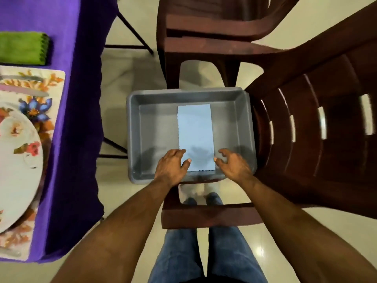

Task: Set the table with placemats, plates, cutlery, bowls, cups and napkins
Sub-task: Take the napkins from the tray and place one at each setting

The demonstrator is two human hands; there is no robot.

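Head view, one frame. Left hand (172, 164): reaches palm-down into the grey tub (142, 103), fingers loosely spread and relaxed, thumb tip resting on the near left edge of the pale blue napkin (196, 135); nothing grasped. Right hand (232, 163): hovers palm-down at the napkin's near right edge, fingers slightly curled and apart, thumb tip at the cloth; holds nothing.

Writing or labels: none legible on any item.

Pale blue napkin: folded rectangle lying flat on the tub floor, long axis running away from the person, zigzag edge along its left side and near end. Grey tub: sits on the seat of a brown plastic chair (306, 139).

Table with purple cloth (77, 119), at left: floral placemat (55, 82) bearing a flowered plate (20, 160) and cutlery (26, 91); folded green napkin (23, 48) just beyond the placemat. Second brown chair (204, 43) stands farther off.
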